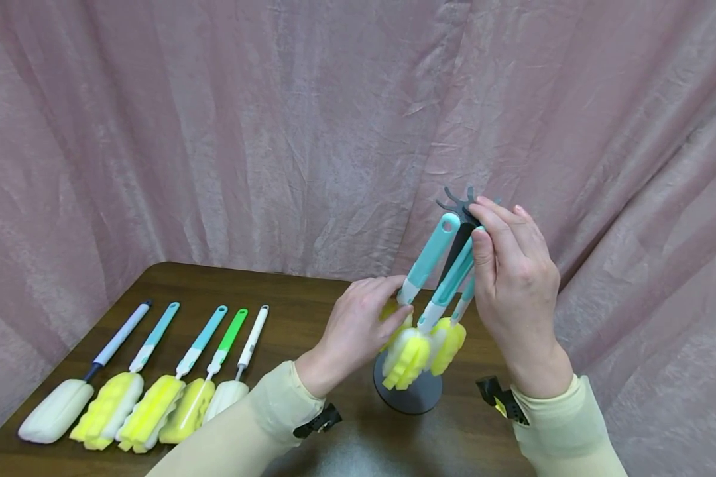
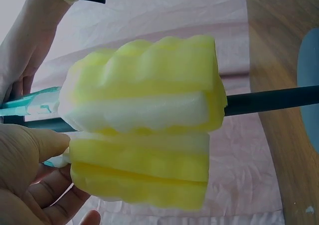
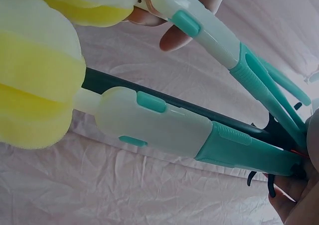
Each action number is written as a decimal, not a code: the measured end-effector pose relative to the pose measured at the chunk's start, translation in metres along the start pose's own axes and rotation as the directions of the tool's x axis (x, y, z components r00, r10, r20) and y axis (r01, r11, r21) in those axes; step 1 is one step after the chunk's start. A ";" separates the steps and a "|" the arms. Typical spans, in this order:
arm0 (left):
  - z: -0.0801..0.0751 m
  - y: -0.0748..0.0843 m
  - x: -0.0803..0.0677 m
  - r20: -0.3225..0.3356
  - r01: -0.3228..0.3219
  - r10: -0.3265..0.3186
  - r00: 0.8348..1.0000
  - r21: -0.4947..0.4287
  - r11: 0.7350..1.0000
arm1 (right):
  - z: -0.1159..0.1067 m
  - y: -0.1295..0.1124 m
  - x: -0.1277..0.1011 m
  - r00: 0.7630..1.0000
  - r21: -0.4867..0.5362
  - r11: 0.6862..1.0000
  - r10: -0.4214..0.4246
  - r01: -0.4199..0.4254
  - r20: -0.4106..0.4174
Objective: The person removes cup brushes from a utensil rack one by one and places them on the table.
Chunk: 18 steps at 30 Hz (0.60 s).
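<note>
A black stand [image 1: 457,248] with curved hooks at its top rises from a round base. My left hand [image 1: 364,321] pinches a teal-and-white sponge brush [image 1: 429,255] at its neck, beside the pole. At the top of the stand, my right hand [image 1: 516,271] grips around the hooks, its thumb by a second sponge brush [image 1: 453,281]. That brush hangs sponge down, and a third brush [image 1: 449,346] hangs behind it. Yellow-and-white sponges crowd the pole in the left wrist view. Fingers hide part of the hooks in the right wrist view.
On the left of the brown table [image 1: 310,305], several brushes lie in a row. A white one with a pale blue handle [image 1: 59,411] is outermost, and a green-handled brush [image 1: 229,341] lies nearer the stand. A pink curtain [image 1: 334,132] hangs behind the table.
</note>
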<state>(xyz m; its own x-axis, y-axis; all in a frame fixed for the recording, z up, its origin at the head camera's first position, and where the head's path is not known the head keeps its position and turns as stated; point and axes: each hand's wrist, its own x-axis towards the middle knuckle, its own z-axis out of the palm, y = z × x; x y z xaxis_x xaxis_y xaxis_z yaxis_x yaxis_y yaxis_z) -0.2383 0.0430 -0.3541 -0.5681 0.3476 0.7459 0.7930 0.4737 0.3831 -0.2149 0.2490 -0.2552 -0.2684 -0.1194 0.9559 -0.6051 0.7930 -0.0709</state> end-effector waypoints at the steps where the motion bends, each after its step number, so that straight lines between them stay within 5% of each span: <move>1: -0.001 0.000 0.000 -0.002 0.002 -0.002 1.000 0.000 1.000 | 0.000 0.000 0.000 1.000 0.000 1.000 -0.001 0.001 0.001; 18: -0.014 -0.009 -0.006 -0.048 0.051 -0.051 0.998 -0.005 0.999 | 0.000 0.001 0.002 1.000 -0.002 1.000 -0.003 0.003 0.014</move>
<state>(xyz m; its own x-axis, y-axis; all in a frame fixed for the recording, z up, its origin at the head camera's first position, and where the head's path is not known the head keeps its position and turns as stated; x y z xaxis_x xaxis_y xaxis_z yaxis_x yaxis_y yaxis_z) -0.2388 0.0255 -0.3540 -0.5965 0.2837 0.7508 0.7641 0.4869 0.4232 -0.2156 0.2499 -0.2537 -0.2772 -0.1303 0.9519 -0.6044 0.7938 -0.0674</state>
